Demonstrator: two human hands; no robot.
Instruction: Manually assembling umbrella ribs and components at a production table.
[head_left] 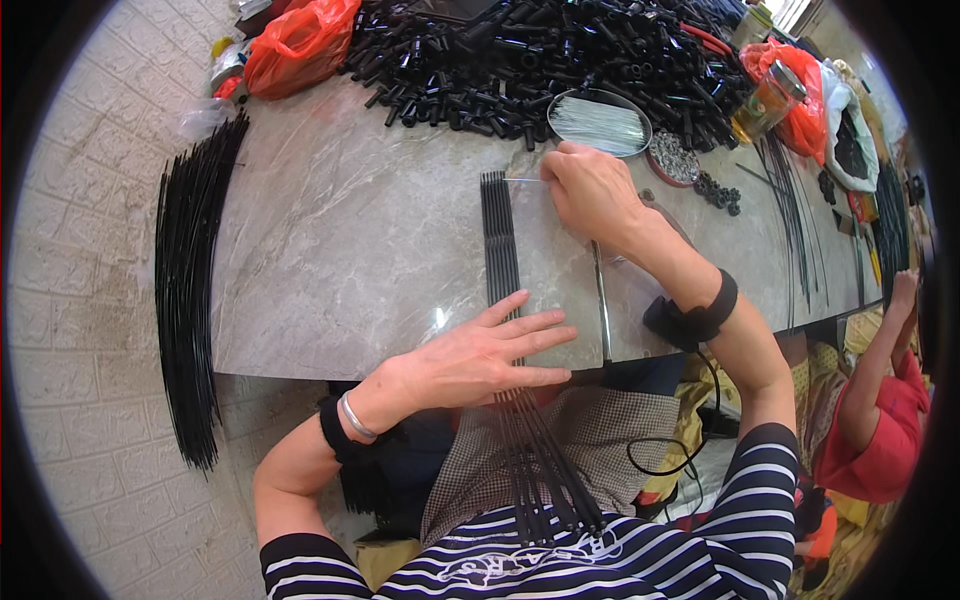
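A flat row of thin black rods lies side by side on the table, running over its front edge and fanning out above my lap. My left hand rests flat across the row near that edge, fingers spread. Beyond it, my right hand pinches a thin silvery wire, whose tip reaches the far ends of the rods. Whether the wire enters a rod is too small to tell. Behind my right hand stands a round metal dish full of similar pale wires.
Black tubes are heaped across the far side. Near them are a bowl of small metal parts, black nuts and a glass jar. A black rod bundle hangs over the left edge. A person in red sits at right.
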